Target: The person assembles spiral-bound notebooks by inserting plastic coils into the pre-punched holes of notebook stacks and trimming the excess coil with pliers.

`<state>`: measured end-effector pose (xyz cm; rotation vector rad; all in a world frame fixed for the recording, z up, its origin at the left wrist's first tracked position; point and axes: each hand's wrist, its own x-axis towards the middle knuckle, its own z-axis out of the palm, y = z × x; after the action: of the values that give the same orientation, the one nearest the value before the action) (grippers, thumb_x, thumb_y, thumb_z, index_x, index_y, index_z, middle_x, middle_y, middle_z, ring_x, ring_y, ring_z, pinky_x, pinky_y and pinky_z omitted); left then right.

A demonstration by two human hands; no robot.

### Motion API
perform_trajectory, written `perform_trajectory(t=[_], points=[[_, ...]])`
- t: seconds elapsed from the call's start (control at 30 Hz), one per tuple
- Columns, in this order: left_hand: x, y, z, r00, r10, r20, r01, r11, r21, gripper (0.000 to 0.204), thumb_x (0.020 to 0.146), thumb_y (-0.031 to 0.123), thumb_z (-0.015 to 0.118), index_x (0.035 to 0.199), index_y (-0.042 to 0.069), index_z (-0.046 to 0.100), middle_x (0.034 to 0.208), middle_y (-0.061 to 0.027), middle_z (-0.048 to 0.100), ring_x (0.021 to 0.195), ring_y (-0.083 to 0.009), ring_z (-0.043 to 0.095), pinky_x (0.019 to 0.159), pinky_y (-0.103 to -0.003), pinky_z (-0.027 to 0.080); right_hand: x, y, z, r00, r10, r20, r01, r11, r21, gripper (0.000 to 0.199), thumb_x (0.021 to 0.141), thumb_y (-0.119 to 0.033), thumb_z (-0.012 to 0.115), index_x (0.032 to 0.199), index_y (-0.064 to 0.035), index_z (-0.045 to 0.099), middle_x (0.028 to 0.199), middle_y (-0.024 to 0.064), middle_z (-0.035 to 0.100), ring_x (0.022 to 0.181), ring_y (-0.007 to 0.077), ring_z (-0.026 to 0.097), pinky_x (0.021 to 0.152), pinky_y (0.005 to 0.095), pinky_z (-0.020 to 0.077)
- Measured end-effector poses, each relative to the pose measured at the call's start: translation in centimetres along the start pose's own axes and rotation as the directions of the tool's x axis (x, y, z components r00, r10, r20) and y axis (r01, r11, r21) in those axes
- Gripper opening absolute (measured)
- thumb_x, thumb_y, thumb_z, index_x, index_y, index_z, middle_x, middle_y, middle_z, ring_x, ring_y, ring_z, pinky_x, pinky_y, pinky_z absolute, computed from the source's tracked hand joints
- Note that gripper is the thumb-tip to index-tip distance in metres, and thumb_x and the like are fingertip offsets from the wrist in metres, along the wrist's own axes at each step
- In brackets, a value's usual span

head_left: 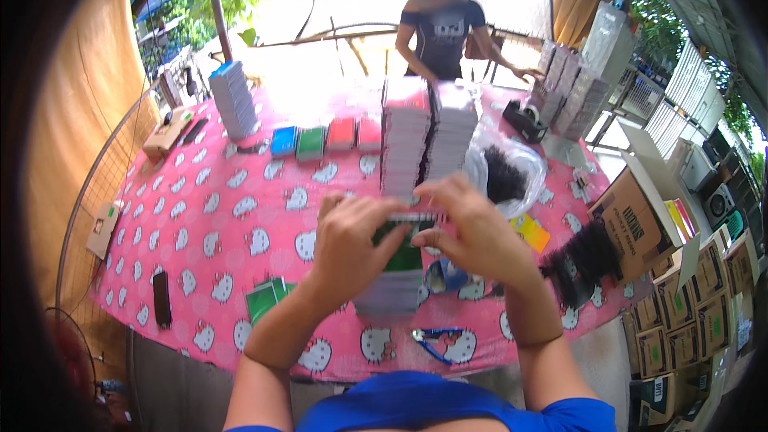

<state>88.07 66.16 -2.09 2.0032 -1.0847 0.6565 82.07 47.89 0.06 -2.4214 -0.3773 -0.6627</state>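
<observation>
Over the middle of the table, a small green notebook (406,258) lies at the top of a stack of notebooks (387,296). A dark binding strip or coil runs along its far edge. My left hand (352,236) grips that edge from the left, with the thumb on the green cover. From the right, my right hand (474,228) pinches the same edge between thumb and fingers. Both hands are slightly blurred. Beyond them rise two tall stacks, one red-topped (406,124) and one white-topped (454,124). Blue-handled pliers (434,344) rest near the front edge.
A plastic bag of black coils (506,176) and a tape dispenser (526,118) sit at the right. Black coils (588,260) spill by an open carton (640,212). Green notebooks (268,298) and a dark phone-like object (162,300) lie left. A co-worker (448,28) stands opposite.
</observation>
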Motion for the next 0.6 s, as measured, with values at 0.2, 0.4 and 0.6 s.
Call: perform_trajectory(t=[0.2, 0.4, 0.6], points=[[0.2, 0.1, 0.1, 0.999, -0.050, 0.014, 0.050, 0.999, 0.002, 0.028, 0.073, 0.014, 0.073, 0.097, 0.009, 0.060, 0.080, -0.0074, 0.066, 0.078, -0.0240, 0.061, 0.080, -0.036, 0.038, -0.1, 0.0, 0.0, 0.999, 0.047, 0.005, -0.048, 0.997, 0.061, 0.015, 0.078, -0.011, 0.068, 0.088, -0.0031, 0.059, 0.086, 0.0116, 0.057, 0.083, 0.0328, 0.060, 0.068, 0.0425, 0.0471], [0.4, 0.2, 0.2, 0.994, -0.104, -0.013, 0.104, 0.994, -0.029, 0.026, 0.069, 0.013, 0.075, 0.090, 0.006, 0.061, 0.081, -0.0074, 0.066, 0.077, -0.0219, 0.060, 0.080, -0.034, 0.039, 0.5, -0.2, 0.8, 0.999, -0.013, -0.052, 0.017, 0.997, 0.074, 0.013, 0.074, -0.005, 0.067, 0.083, -0.0020, 0.058, 0.083, 0.0116, 0.056, 0.081, 0.0325, 0.057, 0.069, 0.0417, 0.0460], [0.5, 0.2, -0.1, 0.997, -0.075, 0.009, 0.075, 0.997, -0.015, 0.027, 0.072, 0.014, 0.073, 0.094, 0.009, 0.058, 0.079, -0.0069, 0.067, 0.078, -0.0233, 0.063, 0.081, -0.035, 0.038, 0.2, -0.5, 1.8, 0.986, -0.021, -0.168, 0.029, 0.999, 0.044, 0.009, 0.074, -0.002, 0.064, 0.082, -0.0022, 0.059, 0.082, 0.0117, 0.057, 0.081, 0.0329, 0.057, 0.070, 0.0416, 0.0463]])
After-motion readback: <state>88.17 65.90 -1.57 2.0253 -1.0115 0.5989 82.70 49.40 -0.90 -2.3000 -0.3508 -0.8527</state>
